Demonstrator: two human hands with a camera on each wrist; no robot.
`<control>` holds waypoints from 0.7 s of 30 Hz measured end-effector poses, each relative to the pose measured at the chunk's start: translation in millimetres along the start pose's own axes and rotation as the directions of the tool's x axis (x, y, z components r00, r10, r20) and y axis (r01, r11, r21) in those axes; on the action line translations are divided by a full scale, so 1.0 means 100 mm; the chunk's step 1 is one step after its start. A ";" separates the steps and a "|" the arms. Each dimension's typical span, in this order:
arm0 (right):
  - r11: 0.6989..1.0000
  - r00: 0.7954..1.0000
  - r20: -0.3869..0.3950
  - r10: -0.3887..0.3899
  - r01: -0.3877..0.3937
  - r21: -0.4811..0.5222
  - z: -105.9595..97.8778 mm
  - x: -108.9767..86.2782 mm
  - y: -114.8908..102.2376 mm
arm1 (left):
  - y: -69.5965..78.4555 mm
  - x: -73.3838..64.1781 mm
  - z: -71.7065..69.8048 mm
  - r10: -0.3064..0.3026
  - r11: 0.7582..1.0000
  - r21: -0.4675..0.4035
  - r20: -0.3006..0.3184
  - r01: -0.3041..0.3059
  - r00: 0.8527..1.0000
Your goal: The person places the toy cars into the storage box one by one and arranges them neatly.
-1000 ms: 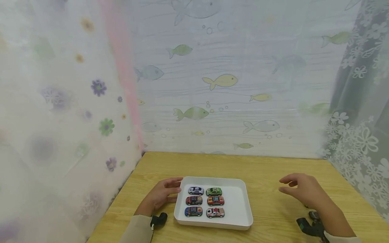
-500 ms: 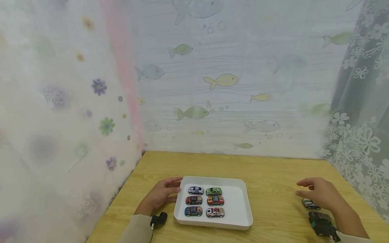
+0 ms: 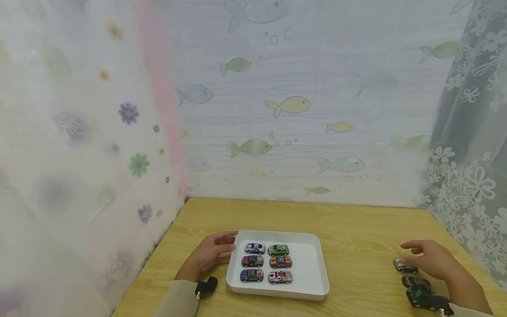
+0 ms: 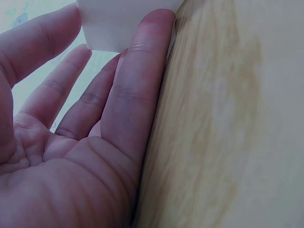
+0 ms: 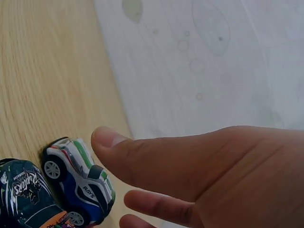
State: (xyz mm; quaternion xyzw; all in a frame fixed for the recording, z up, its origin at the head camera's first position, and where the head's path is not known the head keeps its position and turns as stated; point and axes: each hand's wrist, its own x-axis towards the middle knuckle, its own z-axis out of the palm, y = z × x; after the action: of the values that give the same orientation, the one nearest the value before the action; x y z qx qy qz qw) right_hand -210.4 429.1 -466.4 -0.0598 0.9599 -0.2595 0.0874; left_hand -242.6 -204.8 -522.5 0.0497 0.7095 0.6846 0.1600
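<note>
A shallow white tray holds several toy cars in two columns, among them a green car and a white-and-red car. My left hand rests at the tray's left side, its fairly straight fingertips against the white wall in the left wrist view. On the right, my right hand hovers over a white, blue and green toy car, thumb and fingers apart with nothing between them. Beside that car stands a dark green toy car with orange on it, partly cut off in the right wrist view.
The wooden table runs back to a fish-print curtain. A flower-print sheet hangs along the left side. Black wrist cameras, such as the left one, sit near both hands, and the right one overlaps the dark cars' area.
My right hand has moved right and a little nearer, from bare table to over the loose toy cars. The left hand and the tray stay almost where they were.
</note>
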 end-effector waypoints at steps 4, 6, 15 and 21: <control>1.000 1.000 0.003 0.008 -0.008 0.005 0.01 0.00 0.03 | 0.02 -0.01 0.01 0.002 1.000 -0.001 0.006 -0.002 1.000; 1.000 1.000 0.002 0.019 -0.019 0.000 0.01 0.00 0.04 | 0.02 -0.01 0.01 0.000 1.000 0.001 0.006 0.000 1.000; 0.998 0.999 -0.001 0.050 -0.050 -0.031 0.06 0.01 0.03 | 0.02 -0.01 0.02 -0.002 1.000 -0.002 0.000 0.002 1.000; 0.997 0.997 0.002 0.074 -0.074 -0.018 0.08 0.01 0.04 | 0.01 -0.01 0.01 -0.004 1.000 0.007 -0.001 0.004 1.000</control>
State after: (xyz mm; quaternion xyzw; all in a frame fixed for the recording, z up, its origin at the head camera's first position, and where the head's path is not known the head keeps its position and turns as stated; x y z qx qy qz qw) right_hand -209.9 428.6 -474.9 -0.0252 0.9637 -0.2473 0.0978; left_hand -241.2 -204.4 -521.3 0.0483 0.7122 0.6816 0.1608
